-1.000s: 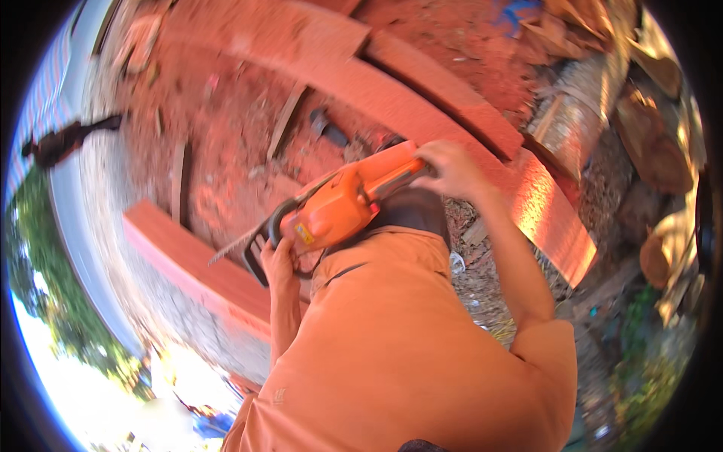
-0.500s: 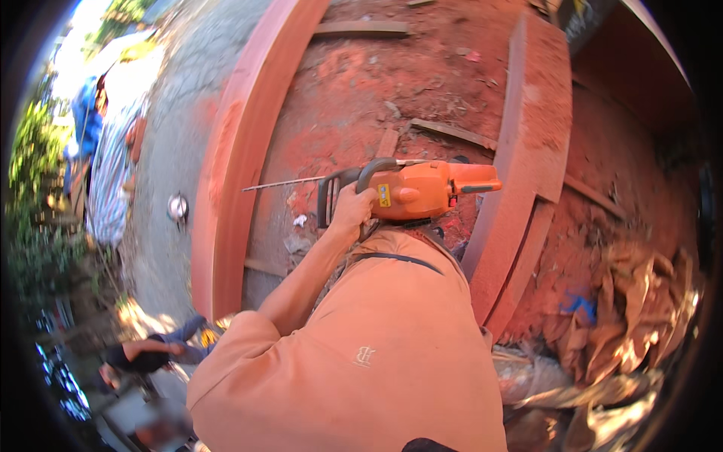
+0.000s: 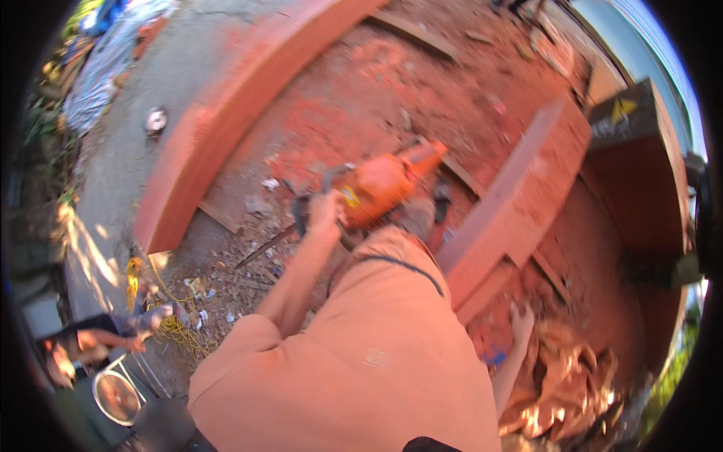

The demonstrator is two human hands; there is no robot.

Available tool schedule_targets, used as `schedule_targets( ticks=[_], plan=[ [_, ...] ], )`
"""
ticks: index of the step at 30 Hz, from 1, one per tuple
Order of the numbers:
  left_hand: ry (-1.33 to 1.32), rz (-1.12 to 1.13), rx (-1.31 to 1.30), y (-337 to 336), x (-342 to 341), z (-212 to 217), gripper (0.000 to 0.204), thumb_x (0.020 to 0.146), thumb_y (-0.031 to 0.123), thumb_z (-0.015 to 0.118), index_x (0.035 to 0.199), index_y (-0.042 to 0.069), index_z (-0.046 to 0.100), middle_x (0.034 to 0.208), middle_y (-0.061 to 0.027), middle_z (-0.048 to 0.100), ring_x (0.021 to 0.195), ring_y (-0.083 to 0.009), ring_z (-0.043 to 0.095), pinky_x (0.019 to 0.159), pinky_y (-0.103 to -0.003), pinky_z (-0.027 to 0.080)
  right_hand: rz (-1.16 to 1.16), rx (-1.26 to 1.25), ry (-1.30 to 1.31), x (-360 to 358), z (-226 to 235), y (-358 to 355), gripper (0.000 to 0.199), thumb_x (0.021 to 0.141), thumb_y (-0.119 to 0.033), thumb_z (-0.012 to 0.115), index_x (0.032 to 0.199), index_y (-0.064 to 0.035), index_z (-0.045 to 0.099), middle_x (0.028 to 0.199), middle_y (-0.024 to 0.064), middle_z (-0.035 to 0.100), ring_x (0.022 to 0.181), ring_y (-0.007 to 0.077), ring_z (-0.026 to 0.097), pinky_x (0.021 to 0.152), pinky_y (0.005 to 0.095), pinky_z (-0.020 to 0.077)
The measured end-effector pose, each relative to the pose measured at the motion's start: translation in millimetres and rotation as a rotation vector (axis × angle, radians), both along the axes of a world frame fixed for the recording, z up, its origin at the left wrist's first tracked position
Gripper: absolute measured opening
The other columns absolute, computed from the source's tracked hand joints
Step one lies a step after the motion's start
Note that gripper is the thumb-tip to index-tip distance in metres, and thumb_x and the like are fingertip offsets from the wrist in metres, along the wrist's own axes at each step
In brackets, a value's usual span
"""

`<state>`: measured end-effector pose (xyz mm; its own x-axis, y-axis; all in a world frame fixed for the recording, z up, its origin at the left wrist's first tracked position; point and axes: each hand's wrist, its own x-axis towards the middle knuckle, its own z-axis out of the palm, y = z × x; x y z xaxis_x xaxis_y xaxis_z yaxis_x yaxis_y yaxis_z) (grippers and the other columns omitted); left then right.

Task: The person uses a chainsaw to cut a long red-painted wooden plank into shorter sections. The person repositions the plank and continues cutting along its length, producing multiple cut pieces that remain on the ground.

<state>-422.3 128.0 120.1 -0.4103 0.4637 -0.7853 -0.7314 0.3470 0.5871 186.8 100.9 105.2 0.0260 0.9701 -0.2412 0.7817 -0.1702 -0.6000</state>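
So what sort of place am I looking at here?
Probably an outdoor timber-cutting yard: the left hand grips an orange chainsaw, heavy reddish beams lie on the ground, and what looks like red sawdust is spread between them.

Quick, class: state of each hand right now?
Left hand: closed, holding the chainsaw by its handle.
Right hand: holding nothing visible; open or closed cannot be told.
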Motion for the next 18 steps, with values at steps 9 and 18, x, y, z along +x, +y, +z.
schedule_targets(
  ticks=[9, 18],
  plan=[
    [-0.189, 0.399, -0.133, -82, 0, -46, 0.017, 0.087, 0.011, 0.056, 0.075, 0.014, 0.043, 0.058, 0.0028, 0.040, 0.047, -0.0126, 0.038, 0.050, -0.033, 0.038, -0.135, -0.126, -0.127, 4, 160, 82, 0.029, 0.093, -0.021, 0.068, 0.113, -0.0001, 0.065, 0.078, 0.0068, 0.066, 0.072, 0.0133, 0.063, 0.068, 0.0313, 0.0513],
    [-0.254, 0.532, -0.163, -132, 7, -98, 0.016, 0.085, 0.013, 0.053, 0.074, 0.015, 0.042, 0.057, 0.0025, 0.040, 0.047, -0.0144, 0.042, 0.050, -0.035, 0.040, 0.105, -0.093, -0.138, -67, 190, 162, 0.035, 0.090, -0.021, 0.072, 0.115, 0.0014, 0.064, 0.078, 0.0072, 0.065, 0.071, 0.0124, 0.061, 0.067, 0.0300, 0.0500]
  ],
)
